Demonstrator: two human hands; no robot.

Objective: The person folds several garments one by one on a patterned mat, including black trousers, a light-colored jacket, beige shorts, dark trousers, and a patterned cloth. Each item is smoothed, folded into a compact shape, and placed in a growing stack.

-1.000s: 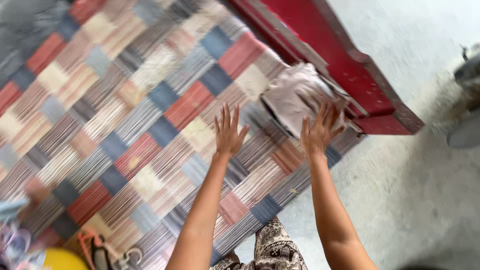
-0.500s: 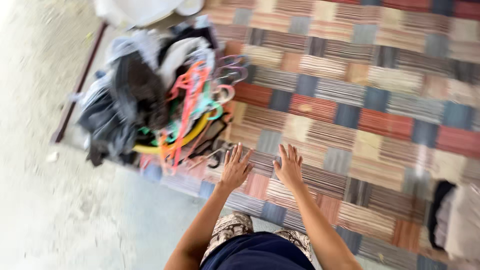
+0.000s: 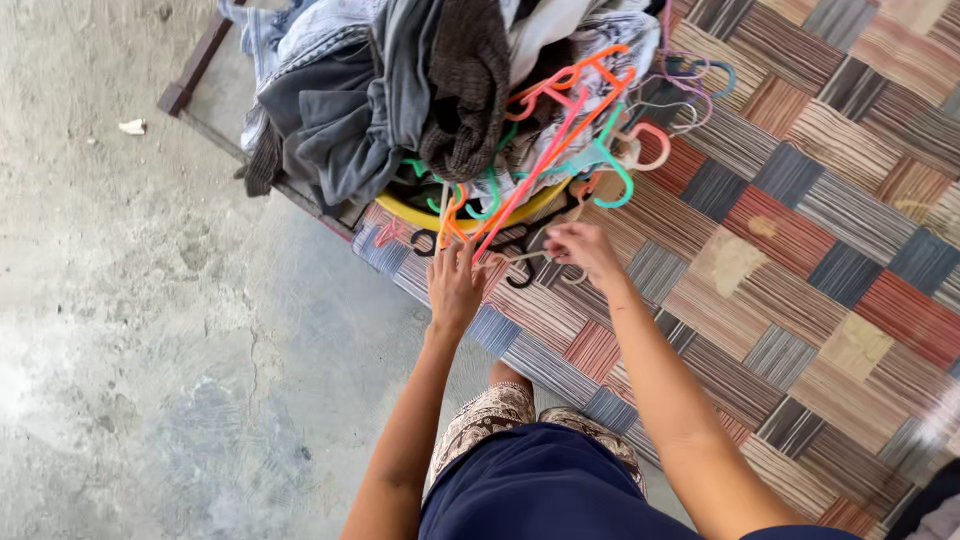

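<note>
A heap of clothes (image 3: pixel 400 80) in grey, dark and white lies over a yellow basin (image 3: pixel 470 217), tangled with several plastic hangers (image 3: pixel 560 130) in orange, green, pink and purple. My left hand (image 3: pixel 455 283) rests with fingers spread on the patchwork mat, touching hangers at the basin's front. My right hand (image 3: pixel 580 247) pinches a thin pale hanger (image 3: pixel 525 255) that lies on the mat just below the basin.
The striped patchwork mat (image 3: pixel 800 230) covers a low platform whose dark wooden edge (image 3: pixel 195 70) shows at upper left. Bare grey concrete floor (image 3: pixel 150 350) spreads to the left. My knees, in patterned fabric (image 3: pixel 500 415), are at the mat's edge.
The view swung from a folded pale garment by a red frame to the laundry heap. Both hands moved up to the hangers, and the right hand closed on one.
</note>
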